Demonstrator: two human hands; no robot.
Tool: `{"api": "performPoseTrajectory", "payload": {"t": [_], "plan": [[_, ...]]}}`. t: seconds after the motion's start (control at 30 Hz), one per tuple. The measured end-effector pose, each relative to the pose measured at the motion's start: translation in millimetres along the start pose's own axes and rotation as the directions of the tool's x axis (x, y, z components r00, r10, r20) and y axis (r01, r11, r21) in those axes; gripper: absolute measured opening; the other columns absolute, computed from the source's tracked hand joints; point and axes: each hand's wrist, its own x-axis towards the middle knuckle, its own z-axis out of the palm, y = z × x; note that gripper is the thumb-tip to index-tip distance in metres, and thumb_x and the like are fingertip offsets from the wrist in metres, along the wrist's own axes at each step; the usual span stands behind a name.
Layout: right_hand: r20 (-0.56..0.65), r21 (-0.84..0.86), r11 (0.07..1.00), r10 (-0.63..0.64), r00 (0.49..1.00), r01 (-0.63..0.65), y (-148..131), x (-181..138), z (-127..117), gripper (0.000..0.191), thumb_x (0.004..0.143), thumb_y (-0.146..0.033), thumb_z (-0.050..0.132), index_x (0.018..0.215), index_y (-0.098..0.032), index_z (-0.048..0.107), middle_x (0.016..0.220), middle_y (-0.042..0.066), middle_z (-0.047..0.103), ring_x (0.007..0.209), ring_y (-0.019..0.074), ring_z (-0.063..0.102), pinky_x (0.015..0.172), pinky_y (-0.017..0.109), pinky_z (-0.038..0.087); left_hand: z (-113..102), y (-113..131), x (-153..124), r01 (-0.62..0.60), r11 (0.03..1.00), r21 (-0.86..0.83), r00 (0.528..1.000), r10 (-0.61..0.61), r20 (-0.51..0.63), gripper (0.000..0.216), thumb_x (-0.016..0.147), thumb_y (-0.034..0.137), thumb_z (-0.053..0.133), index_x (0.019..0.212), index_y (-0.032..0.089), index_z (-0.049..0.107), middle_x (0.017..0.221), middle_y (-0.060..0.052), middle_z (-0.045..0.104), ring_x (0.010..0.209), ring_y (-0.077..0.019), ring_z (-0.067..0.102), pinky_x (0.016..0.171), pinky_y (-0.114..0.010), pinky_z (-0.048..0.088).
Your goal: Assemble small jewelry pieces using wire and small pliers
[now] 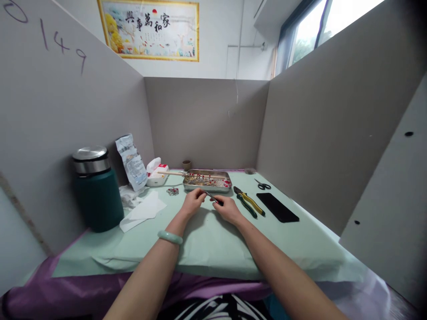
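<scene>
My left hand (192, 203), with a pale green bangle on the wrist, is pinched shut just in front of a metal tray (207, 188); what its fingertips hold is too small to make out. My right hand (228, 209) is closed on a small dark tool (212, 197) whose tip points toward my left fingertips. Both hands rest on the light green table cover (213, 249). The tray holds several small beads and metal bits, with a wooden stick (173, 174) lying across its far edge.
Green and yellow pliers (249, 202), small scissors (263, 185) and a black phone (277, 207) lie to the right. On the left stand a dark green thermos (96, 191), a white packet (131, 162), a tissue box (156, 173) and white paper (143, 210). Grey partition walls enclose the table.
</scene>
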Motion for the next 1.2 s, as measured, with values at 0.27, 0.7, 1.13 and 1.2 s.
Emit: {"api": "performPoseTrajectory", "payload": {"t": [0.27, 0.7, 1.13, 1.2], "plan": [[-0.003, -0.016, 1.000, 0.021, 1.000, -0.021, -1.3, -0.8, -0.9, 0.030, 0.074, -0.021, 0.050, 0.095, -0.020, 0.070, 0.086, 0.002, 0.070, 0.075, 0.0175, 0.060, 0.069, 0.026, 0.043, -0.3, 1.2, 0.1, 0.005, 0.999, 0.041, 1.000, -0.004, -0.001, 0.020, 0.078, 0.032, 0.048, 0.073, 0.017, 0.059, 0.060, 0.002, 0.054, 0.057, -0.0113, 0.047, 0.056, -0.024, 0.034], [-0.013, -0.007, 1.000, 0.007, 1.000, -0.007, 2.9, 0.6, 1.4, 0.029, 0.074, -0.022, 0.049, 0.095, -0.021, 0.070, 0.087, 0.001, 0.070, 0.077, 0.0178, 0.061, 0.069, 0.026, 0.042, -3.0, 5.2, -2.0, 0.033, 0.999, 0.009, 0.999, -0.034, 0.030, 0.021, 0.080, 0.031, 0.043, 0.078, 0.017, 0.059, 0.062, 0.001, 0.055, 0.059, -0.0118, 0.046, 0.060, -0.024, 0.034], [-0.025, 0.011, 1.000, -0.002, 1.000, 0.003, -0.5, -0.1, 0.8, 0.030, 0.075, -0.021, 0.049, 0.097, -0.020, 0.070, 0.091, 0.002, 0.071, 0.080, 0.0187, 0.061, 0.073, 0.027, 0.043, 1.8, 7.5, -5.2, 0.257, 0.863, -0.436, 0.957, -0.165, 0.238, 0.031, 0.080, 0.047, 0.046, 0.081, 0.016, 0.052, 0.051, 0.007, 0.035, 0.042, -0.0058, 0.026, 0.041, -0.019, 0.020], [-0.027, 0.011, 1.000, 0.006, 1.000, -0.006, -2.3, -0.5, 0.3, 0.031, 0.075, -0.021, 0.049, 0.097, -0.020, 0.070, 0.090, 0.003, 0.071, 0.079, 0.0185, 0.061, 0.072, 0.026, 0.043, 1.6, 8.5, -6.3, 0.281, 0.821, -0.497, 0.951, -0.167, 0.261, 0.030, 0.080, 0.047, 0.048, 0.082, 0.017, 0.050, 0.050, 0.008, 0.036, 0.040, -0.0051, 0.024, 0.040, -0.019, 0.018]]}}
